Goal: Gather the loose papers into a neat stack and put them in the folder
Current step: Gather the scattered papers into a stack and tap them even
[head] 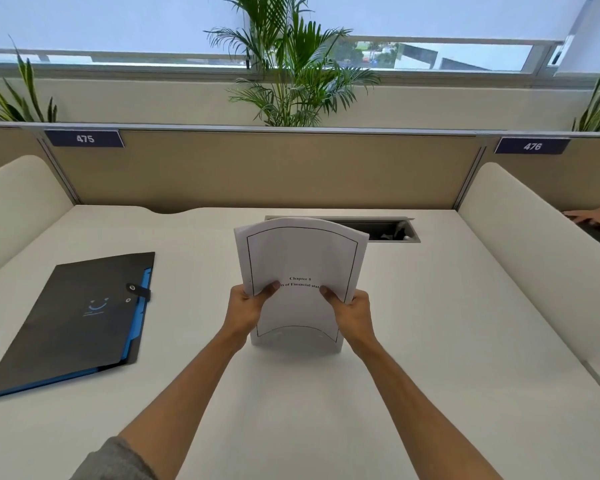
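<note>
A stack of white papers (300,258) stands upright on its bottom edge in the middle of the white desk (430,323); the top sheet reads "Chapter 5". My left hand (248,304) grips the stack's left edge and my right hand (350,308) grips its right edge, thumbs on the front sheet. The top of the stack bows slightly away from me. A black folder (73,323) with blue inner edging and a snap strap lies closed and flat on the desk to the left, apart from both hands.
An open cable tray (392,230) is set into the desk just behind the papers. A tan partition (257,168) closes the back, cream dividers flank both sides. Another person's hand (593,216) shows at the far right beyond the divider.
</note>
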Demonstrator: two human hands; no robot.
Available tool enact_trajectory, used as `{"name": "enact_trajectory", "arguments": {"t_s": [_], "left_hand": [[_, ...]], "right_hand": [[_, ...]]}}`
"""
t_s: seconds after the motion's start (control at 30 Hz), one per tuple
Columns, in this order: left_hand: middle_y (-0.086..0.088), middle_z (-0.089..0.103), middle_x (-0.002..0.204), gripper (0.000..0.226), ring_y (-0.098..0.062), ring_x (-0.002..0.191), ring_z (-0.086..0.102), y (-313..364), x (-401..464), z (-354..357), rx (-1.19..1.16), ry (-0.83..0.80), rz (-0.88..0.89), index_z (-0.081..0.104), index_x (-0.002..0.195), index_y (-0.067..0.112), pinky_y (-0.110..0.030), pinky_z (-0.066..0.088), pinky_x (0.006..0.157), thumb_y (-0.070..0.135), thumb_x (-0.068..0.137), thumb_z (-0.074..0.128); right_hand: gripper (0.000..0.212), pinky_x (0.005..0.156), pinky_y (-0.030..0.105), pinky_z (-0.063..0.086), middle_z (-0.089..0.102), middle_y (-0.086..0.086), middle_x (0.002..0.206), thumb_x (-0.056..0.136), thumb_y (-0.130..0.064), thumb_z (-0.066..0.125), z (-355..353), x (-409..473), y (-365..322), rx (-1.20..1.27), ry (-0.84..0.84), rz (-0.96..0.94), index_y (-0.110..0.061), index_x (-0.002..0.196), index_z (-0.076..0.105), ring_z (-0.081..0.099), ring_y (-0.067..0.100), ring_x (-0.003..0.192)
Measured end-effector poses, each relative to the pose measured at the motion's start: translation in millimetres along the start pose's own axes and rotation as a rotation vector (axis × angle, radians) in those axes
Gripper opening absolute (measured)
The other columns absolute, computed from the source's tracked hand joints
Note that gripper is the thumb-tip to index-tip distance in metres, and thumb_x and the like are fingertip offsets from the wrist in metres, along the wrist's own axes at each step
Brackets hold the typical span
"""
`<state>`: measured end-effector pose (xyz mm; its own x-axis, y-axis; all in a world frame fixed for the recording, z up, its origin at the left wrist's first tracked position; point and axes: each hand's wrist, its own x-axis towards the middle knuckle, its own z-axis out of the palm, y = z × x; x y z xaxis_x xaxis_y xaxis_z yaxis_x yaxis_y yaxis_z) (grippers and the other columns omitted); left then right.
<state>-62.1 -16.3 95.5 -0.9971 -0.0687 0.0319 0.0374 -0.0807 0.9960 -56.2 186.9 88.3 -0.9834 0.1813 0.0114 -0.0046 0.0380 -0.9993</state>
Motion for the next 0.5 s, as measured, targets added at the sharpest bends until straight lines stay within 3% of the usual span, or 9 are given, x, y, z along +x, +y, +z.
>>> {"name": "enact_trajectory", "arguments": {"t_s": [0.2, 0.33, 0.43, 0.5], "left_hand": [[0.003, 0.077, 0.094, 0.009, -0.012, 0.086, 0.073, -1, 2, 0, -0.001, -0.012, -0.029, 0.079, 0.084, 0.032, -0.021, 0.057, 0.069, 0.028, 0.086, 0.072], [0.005, 0.078, 0.090, 0.006, -0.012, 0.081, 0.073, 5, 10, -1, 0.022, 0.029, -0.049, 0.079, 0.081, 0.030, -0.019, 0.056, 0.063, 0.029, 0.084, 0.074], [0.005, 0.078, 0.088, 0.008, -0.013, 0.078, 0.074, 12, 19, -5, -0.005, 0.076, -0.109, 0.075, 0.086, 0.021, -0.021, 0.057, 0.060, 0.027, 0.080, 0.078], [0.005, 0.078, 0.087, 0.012, -0.013, 0.078, 0.075, 18, 24, -9, -0.029, 0.081, -0.149, 0.074, 0.088, 0.018, -0.022, 0.057, 0.059, 0.023, 0.078, 0.079]], "right_hand": [[0.021, 0.076, 0.039, 0.054, 0.075, 0.015, 0.089, 0.090, -0.027, 0.070, -2, 0, 9, -0.060, -0.022, 0.025, -0.007, 0.090, 0.075, 0.066, 0.032, 0.082], [0.027, 0.075, 0.035, 0.060, 0.076, 0.008, 0.092, 0.090, -0.031, 0.069, -4, 1, 5, -0.064, -0.027, 0.014, -0.007, 0.099, 0.075, 0.071, 0.029, 0.089], [0.031, 0.067, 0.043, 0.056, 0.072, 0.015, 0.080, 0.092, -0.032, 0.066, -5, -1, 3, -0.087, -0.012, -0.042, -0.003, 0.083, 0.070, 0.067, 0.023, 0.074], [0.031, 0.064, 0.040, 0.054, 0.070, 0.016, 0.078, 0.094, -0.032, 0.064, -6, -2, 1, -0.104, 0.013, -0.091, -0.004, 0.081, 0.067, 0.062, 0.022, 0.067]]}}
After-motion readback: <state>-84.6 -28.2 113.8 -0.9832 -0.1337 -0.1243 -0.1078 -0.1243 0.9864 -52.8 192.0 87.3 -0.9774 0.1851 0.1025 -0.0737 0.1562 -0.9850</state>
